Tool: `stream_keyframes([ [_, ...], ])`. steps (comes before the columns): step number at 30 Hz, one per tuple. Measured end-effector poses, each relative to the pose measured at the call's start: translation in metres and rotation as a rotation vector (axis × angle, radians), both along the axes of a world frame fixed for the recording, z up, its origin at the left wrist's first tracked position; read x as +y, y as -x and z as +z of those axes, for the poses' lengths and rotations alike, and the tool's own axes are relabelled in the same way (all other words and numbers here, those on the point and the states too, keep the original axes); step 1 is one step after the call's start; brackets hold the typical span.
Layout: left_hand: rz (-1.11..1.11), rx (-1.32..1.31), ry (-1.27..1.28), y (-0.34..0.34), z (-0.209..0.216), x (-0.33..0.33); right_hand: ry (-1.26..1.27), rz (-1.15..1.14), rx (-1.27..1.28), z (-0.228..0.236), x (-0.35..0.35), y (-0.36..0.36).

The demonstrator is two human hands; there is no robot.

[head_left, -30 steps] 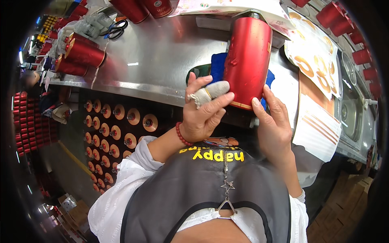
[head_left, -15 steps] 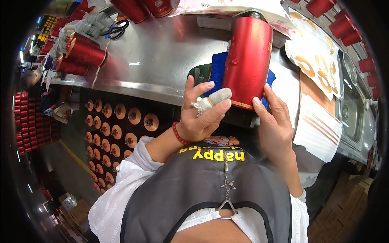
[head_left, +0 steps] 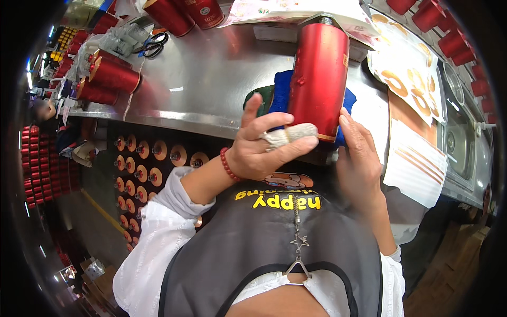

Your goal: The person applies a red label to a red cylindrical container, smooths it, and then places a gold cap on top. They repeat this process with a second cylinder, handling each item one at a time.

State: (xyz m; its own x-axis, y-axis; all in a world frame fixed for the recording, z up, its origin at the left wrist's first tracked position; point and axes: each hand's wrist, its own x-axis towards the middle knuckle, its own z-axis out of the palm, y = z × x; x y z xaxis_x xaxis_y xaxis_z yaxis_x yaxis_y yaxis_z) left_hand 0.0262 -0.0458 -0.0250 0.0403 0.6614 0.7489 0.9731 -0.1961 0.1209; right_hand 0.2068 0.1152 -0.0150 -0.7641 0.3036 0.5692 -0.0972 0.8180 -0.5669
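A glossy red cylindrical bottle [head_left: 320, 74] lies on a blue cloth [head_left: 282, 87] on the metal table, its gold-rimmed end toward me and its clear neck [head_left: 325, 20] at the far end. My left hand [head_left: 264, 140] is at the near end, fingers spread; white cloth [head_left: 290, 136] wraps one finger, which lies against the rim. At the bottle's lower right edge, my right hand [head_left: 362, 145] touches it with the fingertips, fingers stretched and partly blurred. A small raised mark shows on the bottle's left side.
More red bottles [head_left: 113, 74] lie at the left of the metal table [head_left: 200, 68], near black scissors [head_left: 155, 45]. Rows of upright bottles with gold tops [head_left: 160, 150] stand below its edge. Patterned sheets [head_left: 412, 74] and a sink [head_left: 459, 150] are at right.
My left hand has moved slightly right along the near end, its wrapped finger now across the rim. The right thumb has left the bottle's end. The bottle appears slightly farther left.
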Motion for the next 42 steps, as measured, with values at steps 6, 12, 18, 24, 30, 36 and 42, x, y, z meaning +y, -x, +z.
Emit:
stream_keyframes([
  [6,0.002,0.037,-0.007,0.003,0.003,-0.001,-0.041,-0.018,-0.001,0.003,0.0,-0.001],
  [12,-0.165,0.163,-0.03,0.002,0.015,0.025,0.652,-0.261,-0.029,0.016,-0.008,-0.013],
  [18,0.094,-0.22,0.164,-0.007,0.018,0.034,1.098,-0.072,-0.063,0.025,-0.008,0.012],
  [24,0.127,-0.427,0.192,-0.003,-0.012,0.018,0.952,-0.104,-0.113,0.015,-0.005,0.014],
  [30,0.064,-0.189,0.236,-0.006,0.019,0.034,0.855,-0.151,-0.147,0.019,-0.005,0.012],
  [36,0.177,-0.389,0.252,-0.006,-0.003,0.016,0.877,-0.061,-0.106,0.015,-0.001,0.008],
  [42,0.001,-0.294,0.149,-0.007,0.018,0.035,0.893,-0.058,-0.11,0.009,0.001,0.006],
])
